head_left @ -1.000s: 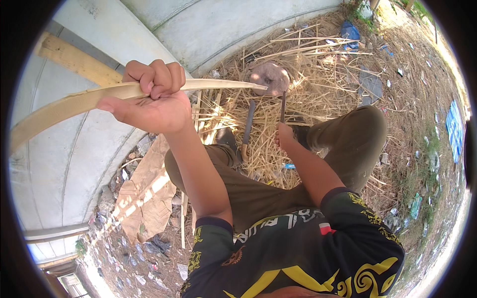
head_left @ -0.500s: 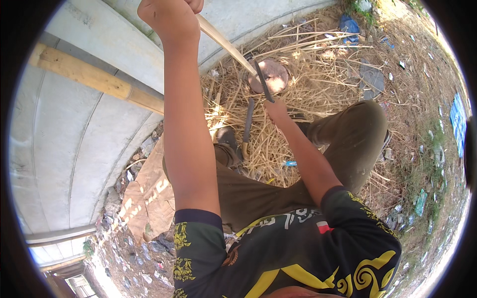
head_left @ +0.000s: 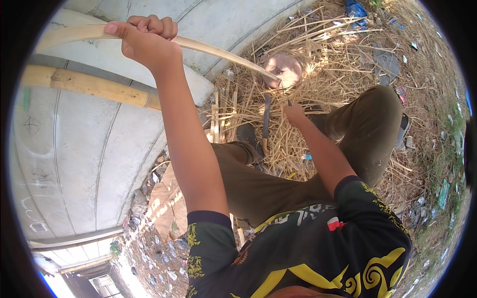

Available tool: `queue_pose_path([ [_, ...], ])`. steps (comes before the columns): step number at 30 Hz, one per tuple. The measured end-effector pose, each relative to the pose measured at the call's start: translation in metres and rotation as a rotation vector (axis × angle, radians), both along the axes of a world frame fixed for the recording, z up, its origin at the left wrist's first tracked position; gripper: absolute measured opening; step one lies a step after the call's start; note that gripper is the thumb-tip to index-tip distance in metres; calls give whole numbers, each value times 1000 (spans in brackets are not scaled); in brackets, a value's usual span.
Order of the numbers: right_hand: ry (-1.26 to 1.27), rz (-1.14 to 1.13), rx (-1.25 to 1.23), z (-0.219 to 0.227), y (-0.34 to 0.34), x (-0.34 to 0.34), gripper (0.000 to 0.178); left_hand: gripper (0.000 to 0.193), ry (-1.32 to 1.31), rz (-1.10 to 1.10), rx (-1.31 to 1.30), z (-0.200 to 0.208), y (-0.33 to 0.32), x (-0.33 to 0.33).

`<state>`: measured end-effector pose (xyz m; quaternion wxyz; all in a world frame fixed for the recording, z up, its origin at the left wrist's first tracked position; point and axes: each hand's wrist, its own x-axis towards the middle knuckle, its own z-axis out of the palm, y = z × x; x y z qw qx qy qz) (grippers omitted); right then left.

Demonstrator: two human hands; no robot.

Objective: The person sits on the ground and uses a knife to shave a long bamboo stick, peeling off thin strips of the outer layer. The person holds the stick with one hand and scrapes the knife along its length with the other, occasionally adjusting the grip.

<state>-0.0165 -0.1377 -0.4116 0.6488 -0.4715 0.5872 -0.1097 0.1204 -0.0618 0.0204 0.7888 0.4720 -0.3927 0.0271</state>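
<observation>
My left hand (head_left: 149, 39), raised at the upper left, is closed around a long pale bamboo strip (head_left: 213, 49). The strip bows down to the right, and its far end rests on a round wooden chopping block (head_left: 284, 67). Just below the block, my right hand (head_left: 295, 115) is closed on a large knife. Only a short dark piece of that knife's blade (head_left: 290, 103) shows now, seen nearly end-on. A second long knife (head_left: 267, 116), dark-bladed with a light wooden handle, lies on the shavings beside my foot.
Bamboo shavings (head_left: 328, 79) cover the ground around the block and between my legs. A pale wall (head_left: 74, 164) stands on the left, with a thick bamboo pole (head_left: 94, 87) along it. Blue plastic (head_left: 356, 15) lies beyond the block, and brown cardboard (head_left: 166, 208) near my left side.
My left hand has come lower and to the left with the strip. My right hand has drawn the knife off the block, and its blade has turned so that little of it shows.
</observation>
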Motion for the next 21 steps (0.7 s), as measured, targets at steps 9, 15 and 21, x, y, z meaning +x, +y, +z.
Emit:
queue_pose_path([
  [9, -679, -243, -645, 164, -25, 14, 39, 78, 48, -157, 15, 0, 30, 32],
  [15, -189, 65, -261, 64, 13, 3, 36, 80, 64, -146, 49, 1, 26, 26],
  [21, -265, 85, -513, 113, -33, 11, 43, 81, 75, -98, 44, -4, 34, 30],
])
